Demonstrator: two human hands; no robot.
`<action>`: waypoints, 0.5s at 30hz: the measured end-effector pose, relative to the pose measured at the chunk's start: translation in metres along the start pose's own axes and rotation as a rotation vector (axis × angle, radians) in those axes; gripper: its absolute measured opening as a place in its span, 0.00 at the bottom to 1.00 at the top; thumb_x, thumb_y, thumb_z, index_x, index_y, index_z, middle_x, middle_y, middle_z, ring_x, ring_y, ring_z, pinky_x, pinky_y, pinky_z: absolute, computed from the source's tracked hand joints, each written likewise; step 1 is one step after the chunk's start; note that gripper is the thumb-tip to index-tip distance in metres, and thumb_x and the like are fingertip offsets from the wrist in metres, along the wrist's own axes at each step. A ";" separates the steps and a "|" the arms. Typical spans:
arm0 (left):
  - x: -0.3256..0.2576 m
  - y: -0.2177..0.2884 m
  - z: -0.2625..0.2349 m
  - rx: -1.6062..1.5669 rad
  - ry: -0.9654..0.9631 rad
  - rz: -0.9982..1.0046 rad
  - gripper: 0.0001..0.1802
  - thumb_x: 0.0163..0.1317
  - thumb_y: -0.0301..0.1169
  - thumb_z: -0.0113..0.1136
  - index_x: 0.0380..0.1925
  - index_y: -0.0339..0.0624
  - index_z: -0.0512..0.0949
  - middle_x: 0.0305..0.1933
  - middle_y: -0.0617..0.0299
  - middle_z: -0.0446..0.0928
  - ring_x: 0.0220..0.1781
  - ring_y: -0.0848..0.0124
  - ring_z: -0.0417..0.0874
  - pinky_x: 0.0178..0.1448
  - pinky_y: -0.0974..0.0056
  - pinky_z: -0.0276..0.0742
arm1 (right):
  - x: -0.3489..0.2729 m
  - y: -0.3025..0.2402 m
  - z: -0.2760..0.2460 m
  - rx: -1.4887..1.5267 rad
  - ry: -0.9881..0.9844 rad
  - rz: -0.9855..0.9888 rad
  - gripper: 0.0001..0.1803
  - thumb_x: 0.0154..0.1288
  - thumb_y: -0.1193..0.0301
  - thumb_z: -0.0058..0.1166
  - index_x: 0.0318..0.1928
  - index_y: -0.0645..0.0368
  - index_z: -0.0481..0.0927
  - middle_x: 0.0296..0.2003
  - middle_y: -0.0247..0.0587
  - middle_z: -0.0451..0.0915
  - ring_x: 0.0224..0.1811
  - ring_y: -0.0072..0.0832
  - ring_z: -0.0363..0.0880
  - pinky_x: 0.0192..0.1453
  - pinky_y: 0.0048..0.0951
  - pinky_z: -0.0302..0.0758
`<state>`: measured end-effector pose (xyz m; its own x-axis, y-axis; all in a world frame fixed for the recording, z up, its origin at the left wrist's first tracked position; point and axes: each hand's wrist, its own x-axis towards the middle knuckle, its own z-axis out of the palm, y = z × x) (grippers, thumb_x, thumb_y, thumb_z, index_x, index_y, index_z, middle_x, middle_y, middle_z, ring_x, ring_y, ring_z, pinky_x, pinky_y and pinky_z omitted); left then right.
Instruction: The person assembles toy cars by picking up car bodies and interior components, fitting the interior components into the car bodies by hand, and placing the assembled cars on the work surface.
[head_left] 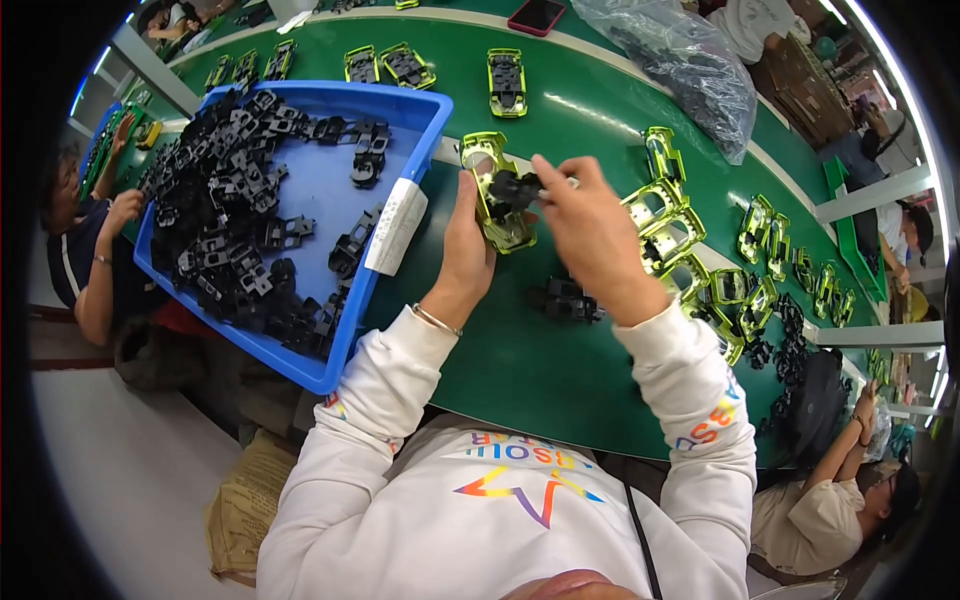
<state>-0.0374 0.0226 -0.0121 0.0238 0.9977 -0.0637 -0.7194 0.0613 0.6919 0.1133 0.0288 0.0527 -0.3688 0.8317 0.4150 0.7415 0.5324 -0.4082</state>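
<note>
My left hand is closed round the side of a yellow-green toy car body shell, its open underside turned up. Over the middle of the shell, my right hand has its fingers closed on a black plastic car part. The two pieces overlap, but I cannot tell whether the part is seated. A small pale bit shows at the right fingertips, too unclear to name. Just below the hands, another black car part lies on the green tabletop.
A blue tub heaped with black parts stands left. Several green shells pile up right of my hand. A shell with a black insert lies ahead, near a phone and a clear plastic bag. Other people sit both sides.
</note>
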 end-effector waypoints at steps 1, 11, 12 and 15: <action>0.000 -0.005 0.000 -0.028 0.062 0.015 0.29 0.82 0.50 0.29 0.65 0.41 0.67 0.57 0.59 0.78 0.59 0.68 0.80 0.63 0.59 0.77 | -0.002 -0.012 0.004 -0.015 -0.088 0.072 0.23 0.68 0.72 0.57 0.62 0.59 0.73 0.50 0.51 0.73 0.43 0.51 0.81 0.45 0.44 0.80; -0.005 -0.002 0.004 0.020 -0.010 0.047 0.30 0.81 0.52 0.29 0.65 0.41 0.67 0.52 0.56 0.79 0.55 0.68 0.82 0.60 0.61 0.79 | -0.022 -0.021 -0.005 0.577 -0.106 0.353 0.25 0.57 0.75 0.70 0.55 0.61 0.79 0.47 0.43 0.78 0.36 0.33 0.79 0.41 0.31 0.79; -0.005 -0.003 0.002 0.021 -0.010 0.045 0.30 0.81 0.52 0.29 0.65 0.41 0.67 0.52 0.56 0.79 0.55 0.68 0.82 0.60 0.61 0.79 | -0.021 -0.020 -0.003 0.626 -0.026 0.322 0.24 0.56 0.75 0.71 0.54 0.61 0.80 0.45 0.40 0.79 0.36 0.27 0.77 0.40 0.26 0.77; -0.004 -0.007 -0.003 0.048 -0.060 0.034 0.32 0.81 0.52 0.26 0.64 0.39 0.68 0.56 0.52 0.78 0.57 0.62 0.83 0.64 0.57 0.79 | -0.017 -0.026 -0.006 0.562 0.077 0.260 0.22 0.54 0.75 0.72 0.50 0.61 0.81 0.42 0.39 0.80 0.36 0.27 0.77 0.39 0.26 0.76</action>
<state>-0.0347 0.0179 -0.0190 0.0424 0.9991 0.0029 -0.6863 0.0270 0.7268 0.1032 -0.0002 0.0610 -0.1590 0.9428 0.2931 0.3860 0.3326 -0.8604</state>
